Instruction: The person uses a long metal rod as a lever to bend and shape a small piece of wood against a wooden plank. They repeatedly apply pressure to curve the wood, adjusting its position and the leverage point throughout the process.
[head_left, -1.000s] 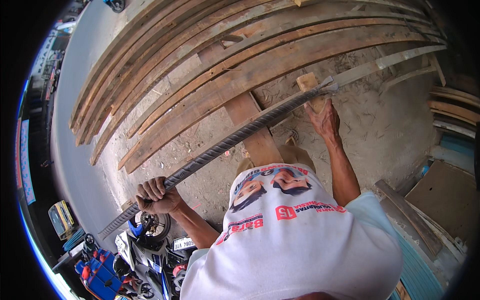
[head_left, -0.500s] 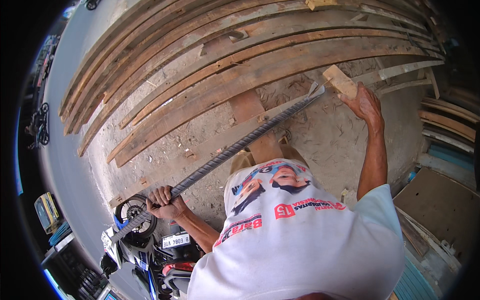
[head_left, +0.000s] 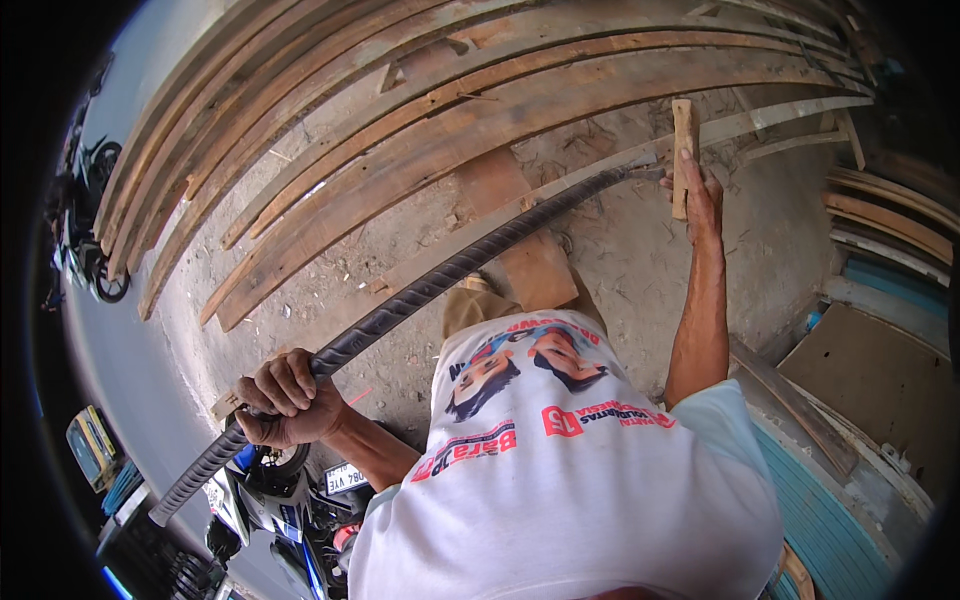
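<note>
My left hand (head_left: pixel 283 397) is closed in a fist around a long dark ribbed pry bar (head_left: pixel 455 268) near its lower left end. The bar slants up to the right across the front of my body, its flattened tip close to my right hand (head_left: pixel 703 205). In that hand I grip a short wooden block (head_left: pixel 683 130) by its lower part, standing on end with a narrow side showing. Whether the bar's tip touches the block or my fingers is hard to make out.
Long timber boards (head_left: pixel 400 185) lie side by side beyond me. A short plank (head_left: pixel 530 270) lies on the dusty ground near my legs. Motorcycles (head_left: pixel 290 510) stand at lower left beside a road. Stacked boards (head_left: pixel 890 215) and a brown panel (head_left: pixel 870 370) are on the right.
My left hand has moved left and nearer with the pry bar. The block in my right hand has turned upright from a slant, and the bar's tip has shifted slightly.
</note>
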